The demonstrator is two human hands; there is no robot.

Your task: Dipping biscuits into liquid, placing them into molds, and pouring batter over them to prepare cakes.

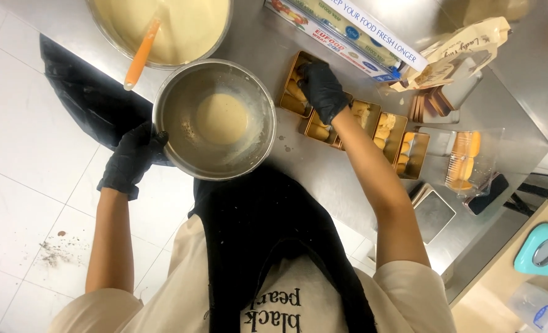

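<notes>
The stainless steel bench (323, 179) carries a round steel mixing bowl (215, 120) holding a pool of pale tan liquid. The black-gloved left hand (132, 159) clamps its grip on that bowl's left rim. Right of the bowl, the black-gloved right hand (321, 89) reaches into a gold rectangular tin (294, 86), fingers curled on the pale biscuit pieces (296, 92) inside.
</notes>
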